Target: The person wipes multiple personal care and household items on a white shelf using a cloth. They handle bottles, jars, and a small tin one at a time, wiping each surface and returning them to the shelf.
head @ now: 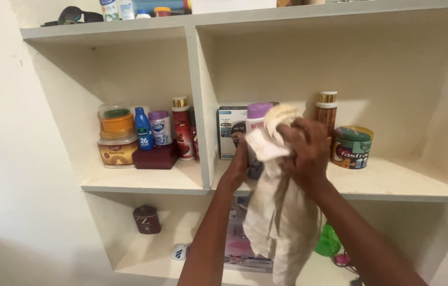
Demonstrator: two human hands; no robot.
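Fingers [241,153] of the left hand [239,161]: curled around the lower part of a white bottle with a lilac cap [256,123], gripping it from its left side; individual fingertips hidden behind the bottle and cloth. Fingers [301,139] of the right hand [304,151]: pressed together and bent over a bunched cream cloth [279,212], pushing it against the bottle's front and top. Bottle held up in front of the right compartment of the middle shelf [393,182]; cloth hangs down from the hands past the shelf edge.

Left compartment, middle shelf, from left:
- stacked plastic tubs [116,135], orange and clear, green lid on top
- small blue bottle [143,128]
- white jar with purple lid [160,127]
- dark red box [155,158], beneath the blue bottle and the jar
- tall red bottle with gold cap [182,127], just beside the divider [200,106]

Right compartment, middle shelf, from left:
- grey-and-white carton [231,130], behind the left hand
- brown bottle with gold cap [326,112], behind the right hand
- round green tin [352,146], just beside the brown bottle

Lower shelf, from left:
- small dark brown jar [146,219]
- white roll-on container [180,251], lying down
- pink packet [237,243], partly hidden by the arms
- green plastic object [328,242], kind cannot be told

Top shelf: sunglasses [73,15] at left, several small bottles [128,9] beside them, cut by the frame edge.
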